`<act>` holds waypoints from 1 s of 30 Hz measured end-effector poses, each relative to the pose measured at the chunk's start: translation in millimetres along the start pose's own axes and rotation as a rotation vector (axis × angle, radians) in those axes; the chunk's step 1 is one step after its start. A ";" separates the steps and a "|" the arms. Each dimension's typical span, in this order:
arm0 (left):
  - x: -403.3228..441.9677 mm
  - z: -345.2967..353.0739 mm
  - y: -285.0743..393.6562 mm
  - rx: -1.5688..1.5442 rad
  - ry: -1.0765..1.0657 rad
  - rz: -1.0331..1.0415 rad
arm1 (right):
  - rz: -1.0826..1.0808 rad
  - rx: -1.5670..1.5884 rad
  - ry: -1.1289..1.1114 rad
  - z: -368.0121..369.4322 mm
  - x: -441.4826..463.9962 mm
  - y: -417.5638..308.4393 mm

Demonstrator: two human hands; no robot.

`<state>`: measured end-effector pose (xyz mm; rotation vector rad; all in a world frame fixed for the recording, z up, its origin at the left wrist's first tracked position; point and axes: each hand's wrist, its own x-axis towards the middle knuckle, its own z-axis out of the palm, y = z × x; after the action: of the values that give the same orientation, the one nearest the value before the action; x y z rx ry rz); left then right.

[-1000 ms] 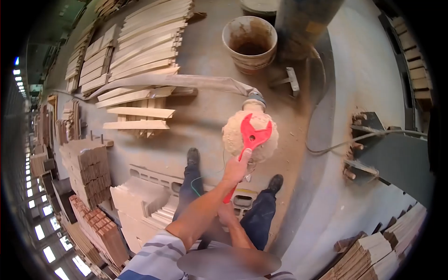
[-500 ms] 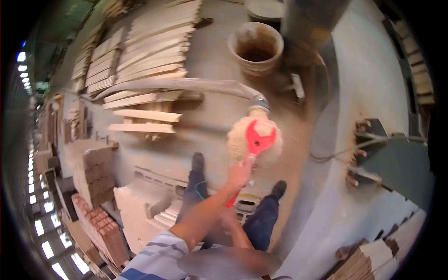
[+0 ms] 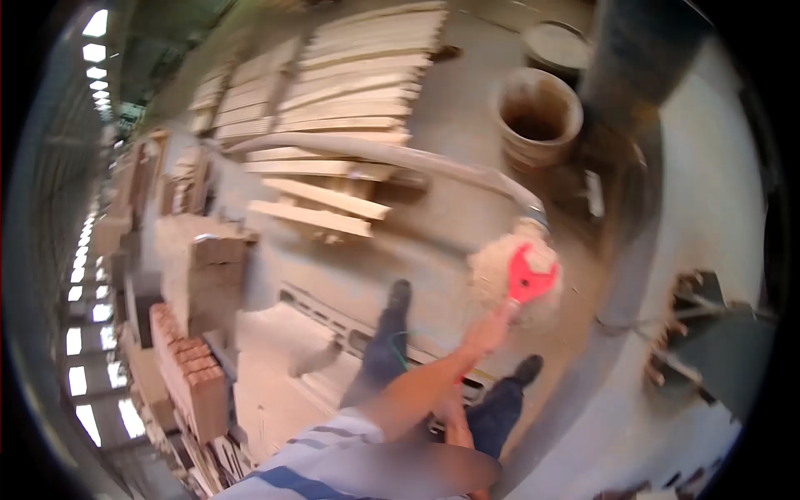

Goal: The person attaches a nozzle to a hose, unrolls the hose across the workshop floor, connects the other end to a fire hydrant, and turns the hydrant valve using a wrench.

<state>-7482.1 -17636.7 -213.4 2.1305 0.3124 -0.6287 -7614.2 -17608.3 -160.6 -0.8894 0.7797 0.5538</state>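
- Left hand (image 3: 488, 330) grips the red tool (image 3: 532, 286) near its forked end.
- Right hand (image 3: 450, 407) closes on its lower end, probably for steadiness.
- Tool: held above the floor (image 3: 442, 271).

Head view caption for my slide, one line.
Left hand gripping a red fork-headed tool, right hand lower down, dusty round piece behind its head, bucket and wooden strips beyond.
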 end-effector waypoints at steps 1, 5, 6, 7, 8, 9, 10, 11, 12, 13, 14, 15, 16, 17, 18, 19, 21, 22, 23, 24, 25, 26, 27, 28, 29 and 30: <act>-0.3 8.0 -0.2 0.040 0.002 0.053 | -0.011 -0.047 0.020 -6.5 -0.7 -1.2; -16.8 -30.7 56.9 -0.207 -0.204 -0.304 | 0.154 0.108 0.077 -1.6 -7.6 -15.3; -16.1 -29.4 51.2 -0.206 -0.202 -0.312 | 0.170 0.159 0.089 0.0 -8.5 -18.5; -15.2 -29.8 47.9 -0.205 -0.193 -0.320 | 0.186 0.209 0.101 1.6 -9.6 -21.6; -15.9 -30.7 48.1 -0.201 -0.202 -0.316 | 0.212 0.196 0.086 1.0 -9.8 -22.2; -16.5 -30.5 49.4 -0.226 -0.202 -0.313 | 0.238 0.183 0.072 -0.3 -9.9 -23.1; -17.3 -30.3 51.1 -0.252 -0.202 -0.310 | 0.233 0.188 0.080 -1.3 -10.8 -24.0; -18.0 -30.9 52.9 -0.249 -0.210 -0.307 | 0.253 0.216 0.063 -1.6 -11.7 -24.8; -18.3 -32.0 54.8 -0.259 -0.222 -0.316 | 0.273 0.243 0.043 -1.4 -11.7 -25.0; -18.8 -33.2 56.5 -0.270 -0.233 -0.327 | 0.269 0.248 0.046 -1.3 -11.1 -22.6; -19.5 -34.2 58.1 -0.266 -0.239 -0.324 | 0.257 0.270 0.045 -1.4 -10.1 -17.7; -19.9 -34.9 59.7 -0.254 -0.232 -0.330 | 0.246 0.292 0.045 -1.6 -8.8 -12.7; -20.2 -34.8 60.7 -0.243 -0.225 -0.336 | 0.242 0.296 0.050 -1.7 -7.3 -8.0; -20.1 -34.3 61.1 -0.242 -0.230 -0.333 | 0.227 0.317 0.051 -1.7 -5.6 -3.9; -20.3 -34.1 61.0 -0.260 -0.228 -0.342 | 0.214 0.338 0.051 -1.7 -4.3 -0.1; -20.4 -34.2 60.9 -0.278 -0.227 -0.351 | 0.212 0.340 0.054 -2.1 -2.8 3.5; -20.9 -34.5 60.6 -0.295 -0.231 -0.357 | 0.233 0.387 0.042 -2.7 -0.6 8.1; -21.1 -34.4 60.2 -0.315 -0.231 -0.364 | 0.231 0.390 0.045 -3.4 0.8 11.9; -20.7 -33.7 58.5 -0.313 -0.234 -0.363 | 0.244 0.410 0.037 -3.2 1.6 13.2; -19.5 -32.5 55.8 -0.310 -0.239 -0.348 | 0.256 0.429 0.029 -3.4 2.8 14.1; -18.9 -31.9 53.9 -0.306 -0.245 -0.334 | 0.254 0.434 0.031 -3.7 2.8 15.6; -19.0 -31.9 54.0 -0.302 -0.249 -0.333 | 0.235 0.423 0.030 -2.8 0.4 11.6; -19.3 -32.1 55.0 -0.294 -0.240 -0.333 | 0.215 0.413 0.030 -2.7 -0.6 9.1; -19.7 -32.3 56.3 -0.285 -0.232 -0.333 | 0.213 0.418 0.032 -3.1 0.2 10.0; -20.5 -33.0 58.7 -0.281 -0.236 -0.332 | 0.218 0.419 0.038 -3.0 0.8 11.8; -21.4 -34.1 61.6 -0.317 -0.235 -0.359 | 0.222 0.420 0.044 -2.9 1.2 13.2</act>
<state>-7462.4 -17645.5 -143.0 1.6901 0.6272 -0.9583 -7623.8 -17603.7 -168.9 -0.4307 0.9976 0.5392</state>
